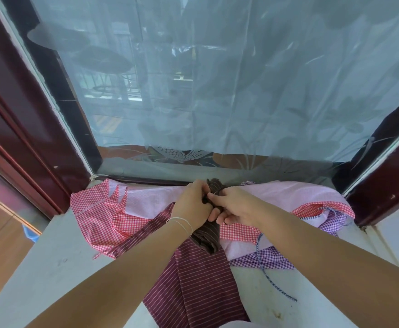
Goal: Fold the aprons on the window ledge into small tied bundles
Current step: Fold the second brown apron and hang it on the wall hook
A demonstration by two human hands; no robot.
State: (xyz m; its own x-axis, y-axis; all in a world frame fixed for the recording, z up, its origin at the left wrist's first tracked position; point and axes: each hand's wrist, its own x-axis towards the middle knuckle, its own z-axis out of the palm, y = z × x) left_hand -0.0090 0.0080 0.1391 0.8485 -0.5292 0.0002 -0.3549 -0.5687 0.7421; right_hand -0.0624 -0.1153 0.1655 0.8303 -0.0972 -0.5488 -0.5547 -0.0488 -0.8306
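Gripping brown striped apron bundle (206, 229), left hand (191, 204) and right hand (231, 205) both pinched on its tie, above maroon striped apron (193, 280), red gingham apron (99, 214) on window ledge (51, 268).

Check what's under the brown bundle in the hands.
Under the brown bundle, gripped by the left hand and right hand: maroon striped apron, red check apron and pink apron. The ledge beneath is covered.
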